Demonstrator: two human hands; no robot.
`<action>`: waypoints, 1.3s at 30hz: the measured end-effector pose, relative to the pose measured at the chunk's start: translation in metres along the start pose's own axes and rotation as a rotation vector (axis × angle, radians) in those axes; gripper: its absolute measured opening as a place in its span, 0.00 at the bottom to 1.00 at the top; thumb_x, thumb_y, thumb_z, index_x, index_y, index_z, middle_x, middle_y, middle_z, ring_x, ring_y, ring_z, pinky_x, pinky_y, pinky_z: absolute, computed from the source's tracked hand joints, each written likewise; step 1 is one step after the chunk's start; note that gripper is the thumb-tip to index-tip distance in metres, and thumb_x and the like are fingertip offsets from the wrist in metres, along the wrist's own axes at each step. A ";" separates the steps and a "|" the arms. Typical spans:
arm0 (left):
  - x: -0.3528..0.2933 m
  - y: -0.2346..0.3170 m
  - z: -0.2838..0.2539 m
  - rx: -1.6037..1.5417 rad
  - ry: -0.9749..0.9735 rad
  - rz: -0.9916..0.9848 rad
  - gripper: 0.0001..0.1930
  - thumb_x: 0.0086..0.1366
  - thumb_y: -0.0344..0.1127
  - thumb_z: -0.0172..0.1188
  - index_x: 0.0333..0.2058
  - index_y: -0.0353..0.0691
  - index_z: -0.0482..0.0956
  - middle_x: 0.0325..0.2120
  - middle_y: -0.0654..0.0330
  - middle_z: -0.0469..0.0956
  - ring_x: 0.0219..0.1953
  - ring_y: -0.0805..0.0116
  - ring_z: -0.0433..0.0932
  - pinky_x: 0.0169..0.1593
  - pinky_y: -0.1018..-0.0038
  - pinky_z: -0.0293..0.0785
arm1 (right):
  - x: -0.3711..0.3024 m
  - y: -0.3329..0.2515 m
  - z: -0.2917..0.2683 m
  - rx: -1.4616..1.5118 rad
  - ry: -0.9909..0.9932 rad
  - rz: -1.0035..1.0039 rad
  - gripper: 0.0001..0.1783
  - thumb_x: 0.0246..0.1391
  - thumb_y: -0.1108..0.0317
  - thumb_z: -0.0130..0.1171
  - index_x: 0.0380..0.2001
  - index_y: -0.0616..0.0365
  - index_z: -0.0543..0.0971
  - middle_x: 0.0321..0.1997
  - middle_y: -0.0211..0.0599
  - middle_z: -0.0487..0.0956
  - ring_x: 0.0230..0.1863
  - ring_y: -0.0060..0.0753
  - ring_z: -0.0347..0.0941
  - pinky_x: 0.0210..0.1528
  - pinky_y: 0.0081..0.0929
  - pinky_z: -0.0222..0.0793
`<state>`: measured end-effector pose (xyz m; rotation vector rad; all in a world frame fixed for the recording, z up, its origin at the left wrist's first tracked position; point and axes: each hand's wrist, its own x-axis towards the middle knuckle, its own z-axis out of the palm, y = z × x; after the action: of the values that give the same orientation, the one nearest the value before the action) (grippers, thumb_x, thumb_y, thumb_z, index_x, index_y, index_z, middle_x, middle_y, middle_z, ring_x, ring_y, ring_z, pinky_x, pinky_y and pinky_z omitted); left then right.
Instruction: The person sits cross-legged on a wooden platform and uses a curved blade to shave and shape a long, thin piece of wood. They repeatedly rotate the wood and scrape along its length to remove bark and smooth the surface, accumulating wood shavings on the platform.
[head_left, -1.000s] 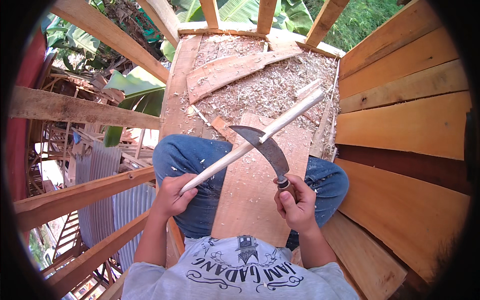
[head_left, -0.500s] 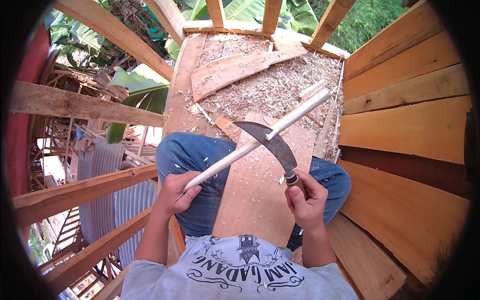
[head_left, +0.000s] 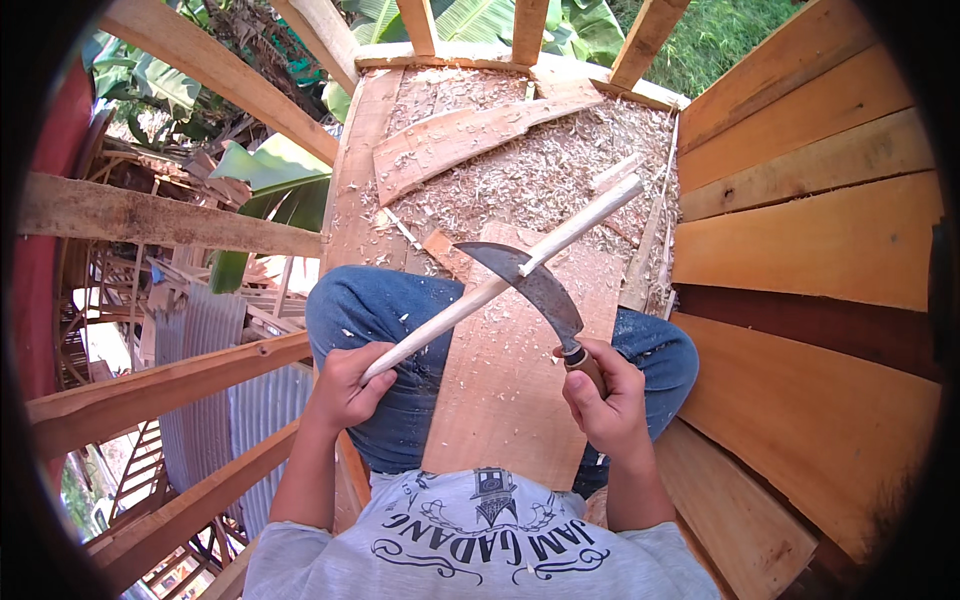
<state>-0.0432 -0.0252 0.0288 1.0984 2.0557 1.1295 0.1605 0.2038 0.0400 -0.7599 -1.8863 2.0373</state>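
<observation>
1. Slightly to the right and farther from the grey shirt (head_left: 460, 545), the curved-bladed sickle (head_left: 545, 292) has been shifted since one second ago, along with the right hand (head_left: 605, 395).
2. Its wooden handle (head_left: 588, 372) is held in the right hand, with the fingers closed around it.
3. A pale, stripped wooden stick (head_left: 583, 226) is gripped near its lower end by the left hand (head_left: 350, 388), thumb pressed along it.
4. The stick is held slantwise above a long plank (head_left: 510, 400), its far end pointed up to the right; its middle is crossed by the blade.
5. The plank is flanked by knees in blue jeans (head_left: 385, 310).
6. Beyond, the floor is strewn with wood shavings (head_left: 470, 190), on which an angular board (head_left: 440, 150) is laid.
</observation>
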 end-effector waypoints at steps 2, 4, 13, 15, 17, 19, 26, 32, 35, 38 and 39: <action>0.001 0.001 0.000 0.003 -0.002 -0.002 0.10 0.56 0.29 0.57 0.36 0.30 0.77 0.16 0.54 0.73 0.18 0.65 0.75 0.25 0.74 0.69 | -0.001 0.000 -0.003 -0.015 -0.004 0.056 0.15 0.56 0.68 0.57 0.44 0.65 0.74 0.17 0.22 0.69 0.18 0.10 0.60 0.20 0.13 0.54; 0.001 0.003 0.000 0.007 -0.002 -0.006 0.10 0.56 0.29 0.57 0.36 0.30 0.77 0.16 0.55 0.73 0.18 0.65 0.75 0.25 0.74 0.69 | -0.001 0.000 -0.005 -0.060 0.006 0.054 0.16 0.54 0.70 0.59 0.45 0.64 0.74 0.19 0.23 0.70 0.20 0.10 0.62 0.22 0.14 0.57; 0.001 0.000 0.005 -0.007 0.049 0.004 0.09 0.57 0.32 0.55 0.33 0.32 0.78 0.14 0.62 0.69 0.16 0.74 0.69 0.23 0.78 0.64 | 0.000 0.010 0.008 -0.353 0.226 -0.315 0.18 0.49 0.74 0.64 0.44 0.64 0.75 0.21 0.32 0.74 0.21 0.16 0.68 0.24 0.16 0.63; 0.001 0.000 0.004 -0.006 0.047 0.007 0.10 0.57 0.33 0.55 0.32 0.32 0.78 0.14 0.62 0.69 0.16 0.74 0.69 0.23 0.78 0.64 | -0.001 0.006 0.007 -0.358 0.210 -0.271 0.16 0.50 0.74 0.63 0.43 0.66 0.75 0.26 0.34 0.78 0.26 0.18 0.72 0.30 0.16 0.67; 0.001 0.000 0.005 -0.008 0.051 0.006 0.10 0.57 0.33 0.55 0.32 0.32 0.78 0.14 0.62 0.69 0.16 0.74 0.69 0.23 0.77 0.64 | 0.002 0.008 0.009 -0.378 0.234 -0.350 0.18 0.48 0.74 0.64 0.44 0.64 0.75 0.22 0.34 0.76 0.21 0.17 0.70 0.24 0.16 0.64; 0.001 0.001 0.006 -0.013 0.060 0.002 0.10 0.57 0.34 0.55 0.32 0.32 0.78 0.14 0.62 0.69 0.16 0.74 0.69 0.23 0.77 0.64 | 0.003 0.008 0.009 -0.395 0.240 -0.387 0.17 0.48 0.75 0.64 0.43 0.64 0.76 0.21 0.33 0.75 0.21 0.17 0.69 0.23 0.16 0.64; 0.002 0.002 0.005 -0.008 0.044 -0.013 0.10 0.57 0.33 0.55 0.32 0.32 0.77 0.13 0.62 0.68 0.15 0.74 0.68 0.23 0.78 0.63 | 0.000 -0.005 0.008 -0.235 0.017 -0.084 0.16 0.48 0.72 0.64 0.41 0.67 0.76 0.23 0.30 0.76 0.22 0.14 0.68 0.25 0.13 0.62; 0.001 0.002 0.004 -0.005 0.041 -0.012 0.09 0.57 0.32 0.55 0.33 0.32 0.78 0.14 0.62 0.68 0.16 0.74 0.69 0.23 0.78 0.63 | -0.002 0.000 -0.004 0.004 0.098 -0.013 0.16 0.51 0.72 0.63 0.44 0.66 0.77 0.26 0.30 0.77 0.25 0.13 0.69 0.27 0.14 0.64; 0.003 0.004 0.007 -0.011 0.052 -0.003 0.09 0.57 0.32 0.55 0.33 0.32 0.78 0.14 0.62 0.68 0.16 0.74 0.69 0.23 0.78 0.64 | -0.004 0.006 0.001 0.134 0.219 0.023 0.16 0.52 0.72 0.62 0.43 0.68 0.77 0.24 0.25 0.76 0.23 0.12 0.67 0.25 0.13 0.62; 0.001 0.000 0.004 0.001 0.032 0.000 0.09 0.56 0.30 0.56 0.34 0.32 0.78 0.14 0.59 0.69 0.16 0.71 0.70 0.24 0.76 0.65 | -0.006 0.006 0.005 0.048 0.239 -0.007 0.16 0.51 0.72 0.63 0.44 0.67 0.77 0.23 0.25 0.76 0.23 0.12 0.67 0.25 0.12 0.61; 0.002 0.000 0.002 0.005 0.014 -0.001 0.09 0.55 0.29 0.57 0.35 0.31 0.77 0.15 0.57 0.70 0.16 0.68 0.72 0.24 0.75 0.66 | -0.006 0.009 0.005 -0.025 0.244 -0.044 0.17 0.50 0.72 0.64 0.44 0.67 0.77 0.23 0.26 0.76 0.23 0.12 0.68 0.25 0.12 0.61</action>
<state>-0.0425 -0.0230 0.0275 1.0943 2.0706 1.1348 0.1641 0.1958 0.0325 -0.9184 -1.7777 1.8059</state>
